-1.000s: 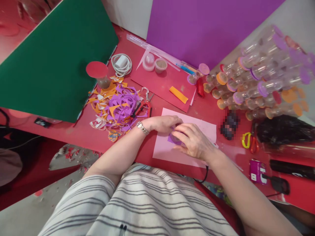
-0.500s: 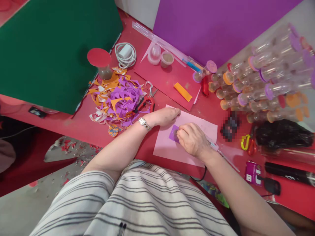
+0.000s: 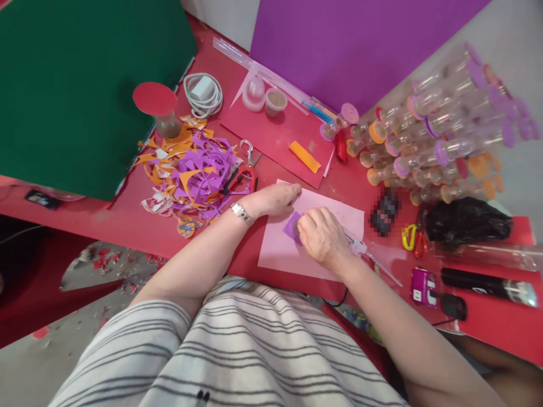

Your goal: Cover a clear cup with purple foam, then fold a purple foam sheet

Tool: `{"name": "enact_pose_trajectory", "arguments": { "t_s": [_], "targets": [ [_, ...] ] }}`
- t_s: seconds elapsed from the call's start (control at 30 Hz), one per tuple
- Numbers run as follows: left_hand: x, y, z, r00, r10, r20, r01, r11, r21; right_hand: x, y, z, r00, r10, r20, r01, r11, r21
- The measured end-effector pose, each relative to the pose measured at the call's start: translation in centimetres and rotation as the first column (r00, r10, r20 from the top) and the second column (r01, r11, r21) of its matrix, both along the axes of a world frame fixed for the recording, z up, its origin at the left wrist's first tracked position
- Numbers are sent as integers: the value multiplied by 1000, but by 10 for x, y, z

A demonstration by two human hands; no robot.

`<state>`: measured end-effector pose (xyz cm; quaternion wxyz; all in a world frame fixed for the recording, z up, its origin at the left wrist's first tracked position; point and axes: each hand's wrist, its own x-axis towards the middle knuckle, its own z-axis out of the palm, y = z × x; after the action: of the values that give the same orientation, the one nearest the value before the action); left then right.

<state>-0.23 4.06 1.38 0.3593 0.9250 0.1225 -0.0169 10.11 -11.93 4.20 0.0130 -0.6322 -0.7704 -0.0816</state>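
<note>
A pale pink sheet (image 3: 278,249) lies on the red table in front of me. My left hand (image 3: 278,199) rests on its upper left edge, fingers stretched to the right and holding nothing that I can see. On the sheet is a small purple paper piece (image 3: 291,227). My right hand (image 3: 321,236) is closed in a fist over that piece's right side. Something greyish shows at its fingertips, but the fist hides what it is. Beside the right wrist, a thin light-coloured tool (image 3: 355,242) lies on the sheet.
Purple and orange paper scraps (image 3: 203,169) pile up at left, beside red-handled snips (image 3: 246,174). An orange strip (image 3: 304,157) lies on red card. Clear tubes with coloured ends (image 3: 449,152) stack at right, near yellow-and-orange scissors (image 3: 414,240) and a black bag (image 3: 469,220).
The whole scene has shifted slightly left as the camera moved. Both hands keep nearly the same places on the pink sheet, with the right fist still over the purple piece.
</note>
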Motion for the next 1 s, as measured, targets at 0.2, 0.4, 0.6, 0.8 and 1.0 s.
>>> {"name": "enact_pose_trajectory", "arguments": {
  "t_s": [0.2, 0.4, 0.6, 0.8, 1.0],
  "targets": [
    [0, -4, 4, 1000, -25, -6, 25, 998, 54, 0, 2, 1, 999, 49, 12, -50, 997, 58],
    [2, -7, 3, 1000, -23, -12, 24, 996, 87, -2, -4, 1, 1000, 28, 1, -28, 997, 67],
    [0, -7, 5, 1000, -17, -6, 17, 997, 76, -4, -3, -1, 1000, 11, -19, -9, 997, 75],
    [2, -7, -1, 1000, -3, 3, 3, 998, 62, -3, -5, 1, 999, 27, -23, -27, 999, 21],
    [2, -7, -3, 1000, 1, -7, -1, 999, 51, -5, -7, 4, 999, 39, 12, -40, 997, 59]
  ]
}}
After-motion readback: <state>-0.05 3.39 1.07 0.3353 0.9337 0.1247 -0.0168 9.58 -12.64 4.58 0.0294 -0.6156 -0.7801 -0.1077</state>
